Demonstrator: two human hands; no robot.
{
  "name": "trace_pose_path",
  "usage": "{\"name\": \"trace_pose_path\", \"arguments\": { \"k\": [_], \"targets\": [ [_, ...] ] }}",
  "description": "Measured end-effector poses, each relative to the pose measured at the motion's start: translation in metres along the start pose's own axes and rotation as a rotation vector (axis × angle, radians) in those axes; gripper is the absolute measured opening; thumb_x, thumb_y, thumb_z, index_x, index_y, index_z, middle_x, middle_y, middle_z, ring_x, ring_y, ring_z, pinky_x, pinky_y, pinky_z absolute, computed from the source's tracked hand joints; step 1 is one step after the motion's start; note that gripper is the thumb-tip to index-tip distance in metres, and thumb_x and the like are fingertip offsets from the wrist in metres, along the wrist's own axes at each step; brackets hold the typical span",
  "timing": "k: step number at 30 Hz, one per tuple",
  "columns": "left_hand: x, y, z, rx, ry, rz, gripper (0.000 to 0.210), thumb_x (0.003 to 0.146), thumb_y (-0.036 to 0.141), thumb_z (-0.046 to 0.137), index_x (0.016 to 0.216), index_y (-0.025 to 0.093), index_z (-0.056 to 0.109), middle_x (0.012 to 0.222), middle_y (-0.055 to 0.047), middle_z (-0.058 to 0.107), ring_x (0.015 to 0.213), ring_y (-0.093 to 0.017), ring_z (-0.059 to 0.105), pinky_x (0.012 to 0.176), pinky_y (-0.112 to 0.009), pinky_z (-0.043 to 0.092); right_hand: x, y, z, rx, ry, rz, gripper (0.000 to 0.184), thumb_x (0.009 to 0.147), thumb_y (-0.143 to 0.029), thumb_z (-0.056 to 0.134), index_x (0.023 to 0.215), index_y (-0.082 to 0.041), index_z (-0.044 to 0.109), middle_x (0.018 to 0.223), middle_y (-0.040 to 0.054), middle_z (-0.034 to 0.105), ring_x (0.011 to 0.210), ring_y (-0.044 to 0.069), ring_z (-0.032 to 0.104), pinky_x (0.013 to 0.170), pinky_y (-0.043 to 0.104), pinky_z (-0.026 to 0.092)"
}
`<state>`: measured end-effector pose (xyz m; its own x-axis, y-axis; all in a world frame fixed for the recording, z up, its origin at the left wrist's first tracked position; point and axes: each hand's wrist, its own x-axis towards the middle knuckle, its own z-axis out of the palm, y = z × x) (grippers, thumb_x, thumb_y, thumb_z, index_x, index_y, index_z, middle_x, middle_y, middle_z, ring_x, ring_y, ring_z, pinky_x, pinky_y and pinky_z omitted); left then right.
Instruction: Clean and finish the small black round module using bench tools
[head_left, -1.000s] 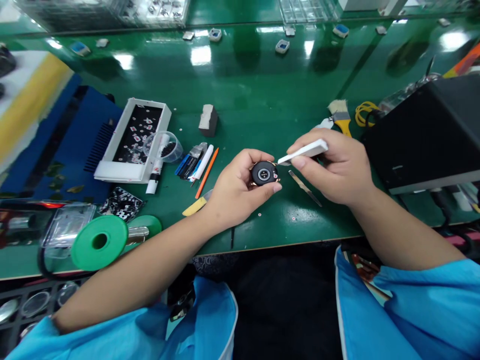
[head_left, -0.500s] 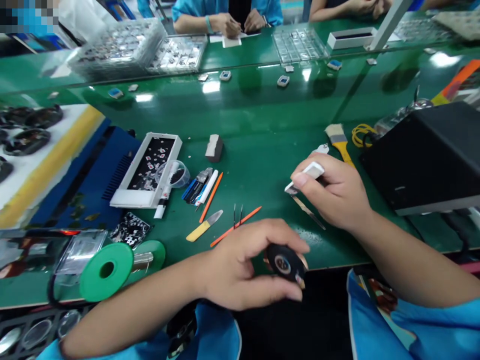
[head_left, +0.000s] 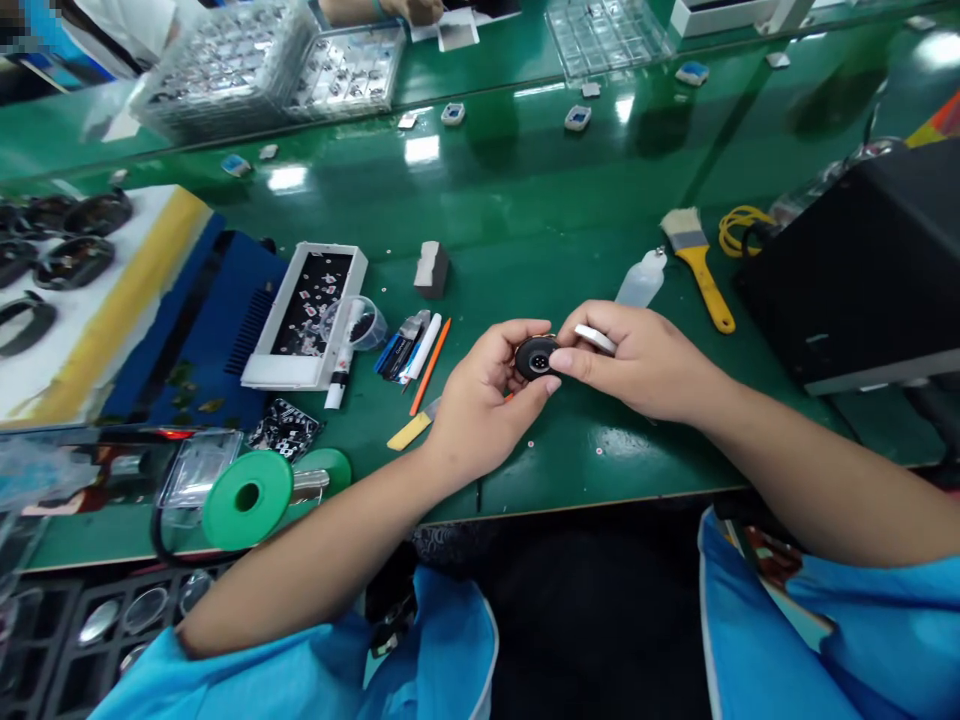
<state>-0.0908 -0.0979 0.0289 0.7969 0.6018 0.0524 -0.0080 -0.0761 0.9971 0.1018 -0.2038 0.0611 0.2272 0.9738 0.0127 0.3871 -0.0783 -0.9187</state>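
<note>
My left hand (head_left: 487,405) is closed round the edge of a round black smartwatch body (head_left: 529,360), its back with a small ring of contacts facing up. My right hand (head_left: 637,360) is beside it, with thumb and forefinger at the watch body's right edge. Tucked in the fingers of that hand is a small white flat piece (head_left: 595,338), partly hidden. Behind the right hand stands a translucent bottle (head_left: 642,281). A yellow-handled knife (head_left: 409,432) lies left of my left hand, partly covered by it.
A white tray (head_left: 259,373) of small parts, a clear cup (head_left: 373,325), pens (head_left: 423,348) and a grey block (head_left: 431,272) lie to the left. Nearer is a green spool (head_left: 225,500). On the right are a brush (head_left: 699,265) and a black box (head_left: 862,270).
My left hand has moved up and away from the table's front edge with the smartwatch body. My right hand has come left to meet it, uncovering the bottle. The view has tilted down.
</note>
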Motion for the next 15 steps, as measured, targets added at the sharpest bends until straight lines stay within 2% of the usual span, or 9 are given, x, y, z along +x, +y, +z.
{"name": "trace_pose_path", "arguments": {
  "k": [4,10,15],
  "targets": [
    [0.0019,-0.0027,0.0001,-0.001,-0.016,0.008,0.044,0.091,0.024,0.086,0.130,0.020,0.066,0.118,-0.008,0.076,0.098,-0.017,0.072,0.079,-0.027,0.058,0.0006,0.0014,0.0000,-0.021,0.002,-0.015,0.027,0.098,-0.043,0.071,0.085,-0.020,0.070,0.072,-0.0036,0.058,0.069,0.012,0.050,0.064,0.028,0.033],
    [0.0069,0.0000,-0.0024,-0.173,-0.106,-0.045,0.043,0.092,0.027,0.091,0.123,0.019,0.063,0.105,-0.005,0.074,0.076,-0.010,0.067,0.068,-0.022,0.058,0.0001,0.0006,-0.0037,0.158,-0.025,0.078,0.044,0.099,-0.058,0.079,0.079,-0.021,0.065,0.066,-0.0032,0.059,0.066,0.013,0.052,0.061,0.028,0.034],
    [0.0078,0.0007,-0.0035,-0.220,-0.117,-0.099,0.047,0.090,0.029,0.095,0.122,0.019,0.062,0.105,-0.005,0.074,0.075,-0.010,0.069,0.066,-0.021,0.060,0.0009,0.0022,-0.0036,0.143,-0.030,0.064,0.045,0.101,-0.060,0.077,0.081,-0.021,0.066,0.065,-0.0030,0.059,0.065,0.013,0.054,0.060,0.028,0.035]
  ]
}}
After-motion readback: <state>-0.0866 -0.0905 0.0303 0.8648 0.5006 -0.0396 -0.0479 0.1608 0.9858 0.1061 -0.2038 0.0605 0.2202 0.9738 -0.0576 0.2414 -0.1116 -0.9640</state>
